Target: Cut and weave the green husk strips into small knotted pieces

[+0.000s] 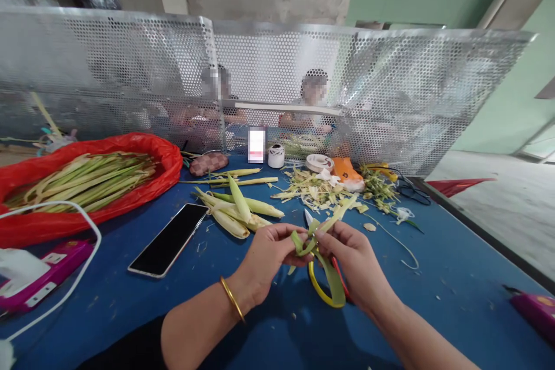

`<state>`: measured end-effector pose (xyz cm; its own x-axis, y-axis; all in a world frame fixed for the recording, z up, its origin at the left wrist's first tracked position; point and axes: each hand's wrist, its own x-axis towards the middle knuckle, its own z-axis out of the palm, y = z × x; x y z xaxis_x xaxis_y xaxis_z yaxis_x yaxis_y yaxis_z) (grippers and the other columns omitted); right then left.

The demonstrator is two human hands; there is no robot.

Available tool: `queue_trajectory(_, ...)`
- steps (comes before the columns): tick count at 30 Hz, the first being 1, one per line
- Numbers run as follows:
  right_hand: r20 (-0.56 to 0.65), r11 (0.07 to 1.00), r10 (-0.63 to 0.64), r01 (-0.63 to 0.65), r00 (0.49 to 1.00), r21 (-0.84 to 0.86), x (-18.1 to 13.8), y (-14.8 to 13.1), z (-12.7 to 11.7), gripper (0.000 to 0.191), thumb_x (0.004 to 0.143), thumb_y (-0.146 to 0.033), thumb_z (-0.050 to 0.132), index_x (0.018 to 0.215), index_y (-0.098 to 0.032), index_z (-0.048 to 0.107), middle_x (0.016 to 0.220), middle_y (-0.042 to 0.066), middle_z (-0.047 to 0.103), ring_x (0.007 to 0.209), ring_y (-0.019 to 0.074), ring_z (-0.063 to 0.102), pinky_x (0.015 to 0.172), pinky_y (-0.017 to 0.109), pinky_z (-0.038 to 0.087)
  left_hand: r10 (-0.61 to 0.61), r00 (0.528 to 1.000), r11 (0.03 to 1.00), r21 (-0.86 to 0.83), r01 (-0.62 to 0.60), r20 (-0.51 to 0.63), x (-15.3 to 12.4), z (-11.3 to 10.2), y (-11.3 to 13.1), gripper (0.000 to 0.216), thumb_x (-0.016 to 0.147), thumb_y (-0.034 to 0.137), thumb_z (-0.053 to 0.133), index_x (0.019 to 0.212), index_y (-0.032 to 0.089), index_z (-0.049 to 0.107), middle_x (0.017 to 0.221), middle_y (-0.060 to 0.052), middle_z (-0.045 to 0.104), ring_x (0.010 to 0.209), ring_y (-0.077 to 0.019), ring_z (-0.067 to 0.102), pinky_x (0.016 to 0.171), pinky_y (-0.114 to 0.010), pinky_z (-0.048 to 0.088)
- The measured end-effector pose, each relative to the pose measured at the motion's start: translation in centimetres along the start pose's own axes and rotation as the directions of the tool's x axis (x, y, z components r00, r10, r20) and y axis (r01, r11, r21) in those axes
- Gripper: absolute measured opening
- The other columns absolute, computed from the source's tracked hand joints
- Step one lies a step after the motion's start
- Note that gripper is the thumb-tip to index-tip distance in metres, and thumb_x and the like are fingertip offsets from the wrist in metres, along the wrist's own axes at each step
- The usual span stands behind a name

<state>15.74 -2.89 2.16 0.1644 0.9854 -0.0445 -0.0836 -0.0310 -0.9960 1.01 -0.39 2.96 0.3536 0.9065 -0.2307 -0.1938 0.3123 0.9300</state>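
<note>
My left hand and my right hand meet over the blue table, both pinching a green palm-leaf strip that is folded between the fingertips and hangs down in a loop. A gold bangle circles my left wrist. Scissors with yellow and red handles lie on the table under the hands, their blade tip showing just beyond my fingers. Several folded pale-green leaf pieces lie just beyond my left hand.
A red bag of long leaf strips sits at the left. A black phone lies near it, and a magenta device with a white cable sits at the far left. Leaf scraps, tape rolls and an orange tool lie before a perforated metal screen; people sit behind it.
</note>
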Motion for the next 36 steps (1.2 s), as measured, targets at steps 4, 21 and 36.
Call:
queue_trajectory(4,-0.007,1.000,-0.006,0.006,1.000,0.028,0.0,0.3,0.2,0.035,0.068,-0.045,0.075,0.067,-0.017,0.054,0.050,-0.006,0.051,0.039,0.0094,0.050,0.040,0.020,0.039,-0.022,1.000,0.999,-0.024,0.022,0.008,0.0,0.0,0.1,0.025,0.065,0.028,0.075,0.084,0.012,0.072,0.075,-0.007,0.072,0.062,-0.0159,0.066,0.067,-0.027,0.054)
queue_trajectory(21,0.053,0.999,-0.046,0.047,0.998,-0.014,-0.6,1.0,1.0,0.030,0.082,-0.046,0.062,0.074,-0.020,0.048,0.063,-0.004,0.060,0.045,0.0107,0.058,0.046,0.022,0.045,0.091,0.986,0.995,-0.034,-0.097,-0.141,0.3,-0.3,0.0,0.033,0.062,0.023,0.077,0.092,0.015,0.070,0.078,-0.002,0.068,0.068,-0.0121,0.060,0.056,-0.020,0.046)
queue_trajectory(36,0.680,-0.177,-0.678,0.836,0.278,-0.519,-0.6,0.3,-0.9,0.018,0.093,-0.011,0.045,0.094,-0.017,0.063,0.079,0.004,0.068,0.066,0.0149,0.059,0.071,0.031,0.044,0.096,0.982,0.991,0.109,-0.079,-0.165,-0.1,-0.1,0.5,0.033,0.063,0.023,0.073,0.094,0.013,0.074,0.071,-0.001,0.068,0.046,-0.0064,0.042,0.039,-0.018,0.025)
